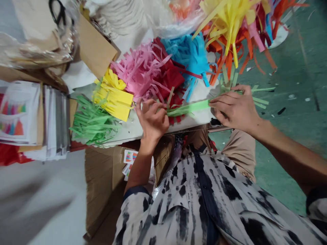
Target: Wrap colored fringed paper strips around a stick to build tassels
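A light green fringed tissue-paper tassel [195, 107] stretches sideways between my two hands, just above the table's front edge. My left hand [154, 117] has its fingers curled and pinched on the tassel's left end. At the other end, my right hand [233, 104] grips it, with loose green strips fanning out behind the fingers. Left of my left hand lie a yellow paper piece with a cut fringe [116, 100] and a heap of green fringed paper [93, 120]. Pink fringed paper [140, 69] and dark red paper [171, 76] are heaped just beyond my hands.
Blue fringed paper [191, 56] and a yellow bunch [230, 20] over orange strips lie at the back. Printed packets [20, 112] stand stacked at the left. An open cardboard box [102, 187] sits below the table edge. Paper scraps dot the green floor [301, 102].
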`<action>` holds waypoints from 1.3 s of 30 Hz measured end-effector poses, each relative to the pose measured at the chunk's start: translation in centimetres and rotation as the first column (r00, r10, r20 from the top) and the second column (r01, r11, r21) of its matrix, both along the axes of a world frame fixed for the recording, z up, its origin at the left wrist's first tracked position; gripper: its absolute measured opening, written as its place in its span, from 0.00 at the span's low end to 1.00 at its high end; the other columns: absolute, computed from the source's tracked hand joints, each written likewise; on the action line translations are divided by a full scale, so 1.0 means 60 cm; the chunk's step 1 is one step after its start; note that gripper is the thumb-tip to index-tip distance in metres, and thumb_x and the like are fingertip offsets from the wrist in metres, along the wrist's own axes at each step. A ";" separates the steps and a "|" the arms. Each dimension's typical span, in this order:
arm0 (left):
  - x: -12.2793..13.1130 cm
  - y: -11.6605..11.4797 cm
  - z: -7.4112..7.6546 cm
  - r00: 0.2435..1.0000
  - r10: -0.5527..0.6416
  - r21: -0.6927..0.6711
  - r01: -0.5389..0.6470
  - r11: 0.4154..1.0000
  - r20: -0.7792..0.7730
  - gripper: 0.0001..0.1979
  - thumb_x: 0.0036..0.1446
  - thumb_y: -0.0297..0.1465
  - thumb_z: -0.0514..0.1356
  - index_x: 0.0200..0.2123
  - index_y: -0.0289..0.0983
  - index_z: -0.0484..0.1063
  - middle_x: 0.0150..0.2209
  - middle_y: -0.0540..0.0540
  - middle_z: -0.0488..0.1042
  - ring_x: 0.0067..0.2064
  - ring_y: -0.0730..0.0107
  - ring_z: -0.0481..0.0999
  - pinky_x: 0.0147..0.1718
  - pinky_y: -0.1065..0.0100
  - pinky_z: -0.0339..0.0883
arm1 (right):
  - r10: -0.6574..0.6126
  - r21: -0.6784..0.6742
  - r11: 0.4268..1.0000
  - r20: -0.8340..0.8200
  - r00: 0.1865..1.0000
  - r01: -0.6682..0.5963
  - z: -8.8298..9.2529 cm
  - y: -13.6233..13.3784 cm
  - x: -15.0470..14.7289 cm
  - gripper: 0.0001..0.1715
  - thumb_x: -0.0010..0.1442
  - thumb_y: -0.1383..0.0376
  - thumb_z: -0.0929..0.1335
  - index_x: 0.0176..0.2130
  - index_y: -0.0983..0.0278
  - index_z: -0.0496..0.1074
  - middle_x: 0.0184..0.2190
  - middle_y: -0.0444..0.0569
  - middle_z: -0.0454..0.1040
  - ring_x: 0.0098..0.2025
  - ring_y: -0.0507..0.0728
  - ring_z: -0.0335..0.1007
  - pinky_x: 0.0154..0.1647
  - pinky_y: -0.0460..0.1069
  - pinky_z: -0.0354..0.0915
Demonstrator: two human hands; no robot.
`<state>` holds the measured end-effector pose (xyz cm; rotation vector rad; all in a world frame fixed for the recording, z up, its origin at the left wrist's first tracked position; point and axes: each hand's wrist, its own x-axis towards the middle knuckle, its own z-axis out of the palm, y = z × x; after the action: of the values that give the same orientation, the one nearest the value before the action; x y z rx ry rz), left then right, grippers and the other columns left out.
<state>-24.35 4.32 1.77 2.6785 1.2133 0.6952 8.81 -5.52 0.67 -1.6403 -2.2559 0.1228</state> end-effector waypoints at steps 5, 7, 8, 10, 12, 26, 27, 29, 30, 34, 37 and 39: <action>0.094 -0.026 0.008 0.969 -0.239 -0.070 0.235 0.969 -0.057 0.10 0.75 0.30 0.60 0.51 0.44 0.82 0.52 0.42 0.84 0.58 0.52 0.78 0.60 0.47 0.71 | 0.006 -0.055 0.998 0.085 0.996 -0.001 0.012 0.022 -0.008 0.23 0.80 0.51 0.62 0.49 0.58 0.83 0.45 0.54 0.87 0.50 0.67 0.78 0.72 0.69 0.53; 0.130 -0.031 -0.003 0.950 -0.288 -0.092 0.278 0.956 -0.122 0.09 0.77 0.32 0.59 0.50 0.41 0.81 0.50 0.40 0.83 0.54 0.53 0.79 0.54 0.52 0.72 | 0.015 -0.079 0.997 0.107 0.994 -0.006 0.016 0.027 -0.007 0.25 0.80 0.48 0.62 0.47 0.56 0.83 0.44 0.53 0.87 0.50 0.67 0.76 0.73 0.69 0.51; 0.141 -0.031 -0.010 0.947 -0.285 -0.094 0.273 0.957 -0.150 0.10 0.78 0.32 0.58 0.50 0.40 0.81 0.49 0.39 0.83 0.52 0.53 0.79 0.52 0.53 0.72 | 0.020 -0.083 0.997 0.114 0.993 -0.010 0.017 0.029 -0.006 0.25 0.80 0.48 0.62 0.46 0.55 0.83 0.45 0.52 0.87 0.51 0.67 0.76 0.73 0.69 0.51; 0.150 -0.028 -0.023 0.949 -0.255 -0.085 0.243 0.966 -0.184 0.11 0.79 0.30 0.56 0.51 0.38 0.80 0.49 0.38 0.83 0.49 0.54 0.79 0.48 0.55 0.72 | 0.026 -0.081 0.997 0.119 0.993 -0.016 0.016 0.029 -0.005 0.25 0.80 0.47 0.61 0.46 0.53 0.82 0.48 0.50 0.87 0.54 0.67 0.76 0.75 0.70 0.48; 0.146 -0.025 -0.031 0.955 -0.227 -0.075 0.216 0.973 -0.193 0.13 0.79 0.28 0.54 0.50 0.38 0.80 0.49 0.38 0.83 0.49 0.54 0.78 0.47 0.55 0.71 | 0.027 -0.066 0.998 0.116 0.993 -0.019 0.012 0.028 -0.006 0.25 0.81 0.47 0.60 0.47 0.51 0.82 0.50 0.49 0.86 0.57 0.68 0.75 0.77 0.70 0.47; 0.111 -0.004 -0.034 0.994 -0.001 -0.135 -0.013 0.991 -0.107 0.20 0.81 0.46 0.53 0.43 0.41 0.77 0.42 0.41 0.81 0.47 0.54 0.75 0.48 0.56 0.64 | -0.127 -0.127 0.984 -0.003 0.992 0.125 0.002 0.053 -0.007 0.23 0.76 0.50 0.62 0.44 0.60 0.80 0.41 0.58 0.83 0.55 0.73 0.72 0.64 0.73 0.56; 0.112 -0.002 -0.035 0.993 0.004 -0.136 -0.020 0.990 -0.116 0.21 0.81 0.47 0.53 0.42 0.41 0.77 0.42 0.40 0.80 0.47 0.53 0.75 0.47 0.56 0.64 | -0.118 -0.132 0.984 0.020 0.993 0.120 0.005 0.056 -0.009 0.22 0.76 0.52 0.63 0.42 0.61 0.80 0.41 0.59 0.83 0.54 0.73 0.71 0.63 0.73 0.57; 0.112 0.001 -0.034 0.992 -0.010 -0.151 -0.010 0.988 -0.129 0.21 0.80 0.48 0.53 0.42 0.41 0.77 0.42 0.40 0.80 0.47 0.52 0.75 0.47 0.55 0.64 | -0.106 -0.137 0.984 0.064 0.992 0.114 0.009 0.060 -0.013 0.21 0.76 0.53 0.63 0.41 0.63 0.78 0.40 0.61 0.82 0.53 0.73 0.71 0.62 0.73 0.57; 0.112 0.002 -0.033 0.991 -0.021 -0.161 0.000 0.987 -0.131 0.20 0.80 0.48 0.54 0.42 0.41 0.77 0.42 0.40 0.80 0.47 0.52 0.75 0.48 0.55 0.64 | -0.106 -0.132 0.985 0.076 0.991 0.116 0.010 0.062 -0.015 0.21 0.76 0.53 0.64 0.40 0.63 0.77 0.39 0.61 0.82 0.52 0.73 0.71 0.62 0.74 0.57; 0.112 0.005 -0.032 0.992 -0.016 -0.172 -0.005 0.985 -0.124 0.15 0.79 0.43 0.57 0.41 0.42 0.76 0.42 0.41 0.80 0.48 0.52 0.75 0.48 0.54 0.65 | -0.140 -0.124 0.982 0.042 0.989 0.144 0.011 0.065 -0.023 0.22 0.76 0.51 0.63 0.41 0.61 0.77 0.39 0.60 0.81 0.53 0.73 0.72 0.63 0.75 0.57; 0.116 0.004 -0.032 0.992 0.011 -0.171 -0.033 0.985 -0.126 0.13 0.77 0.42 0.60 0.41 0.42 0.76 0.42 0.40 0.80 0.48 0.51 0.75 0.49 0.53 0.67 | -0.180 -0.163 0.969 0.060 0.982 0.188 0.016 0.062 -0.032 0.23 0.76 0.51 0.63 0.42 0.62 0.77 0.41 0.62 0.81 0.56 0.76 0.72 0.67 0.78 0.55; 0.121 0.003 -0.030 0.994 0.016 -0.156 -0.033 0.987 -0.109 0.11 0.76 0.41 0.61 0.44 0.41 0.77 0.45 0.39 0.81 0.50 0.49 0.76 0.52 0.51 0.67 | -0.215 -0.153 0.963 0.060 0.975 0.222 0.022 0.057 -0.039 0.22 0.76 0.51 0.63 0.46 0.61 0.79 0.44 0.62 0.81 0.60 0.78 0.70 0.71 0.79 0.51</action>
<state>-17.09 4.47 -0.06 2.6031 1.2703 0.4425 6.45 -2.08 2.00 -1.9810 -2.1253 0.2191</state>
